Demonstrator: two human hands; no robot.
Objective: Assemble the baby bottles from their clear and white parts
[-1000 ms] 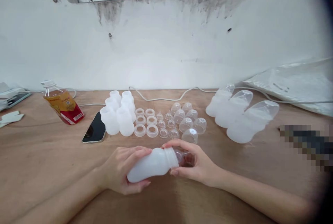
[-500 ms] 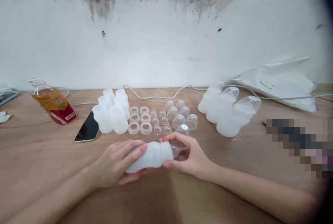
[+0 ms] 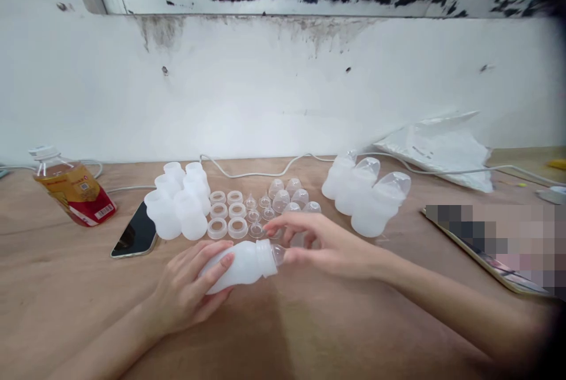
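A white baby bottle (image 3: 236, 266) with a collar and clear teat (image 3: 278, 255) lies tilted sideways above the table, its teat pointing right. My left hand (image 3: 190, 283) is wrapped round its lower body. Just right of the teat is my right hand (image 3: 325, 247), fingers apart, with the thumb close to the teat; whether they touch I cannot tell. Beyond the hands are rows of collars (image 3: 237, 227), clear teats (image 3: 255, 230) and clear dome caps (image 3: 282, 201). My right hand partly hides the nearest caps and teats.
Several open white bottles (image 3: 191, 215) stand at the left, capped bottles (image 3: 375, 206) at the right. A phone (image 3: 136, 233), a drink bottle (image 3: 77, 191), a cable (image 3: 247, 176), a plastic bag (image 3: 442, 150) and a partly blurred flat device (image 3: 480, 255) lie around them.
My right hand has let go of the bottle's collar and moved off its end, its fingers spreading toward the caps. My left hand still holds the bottle. The view has tilted up, showing more window.
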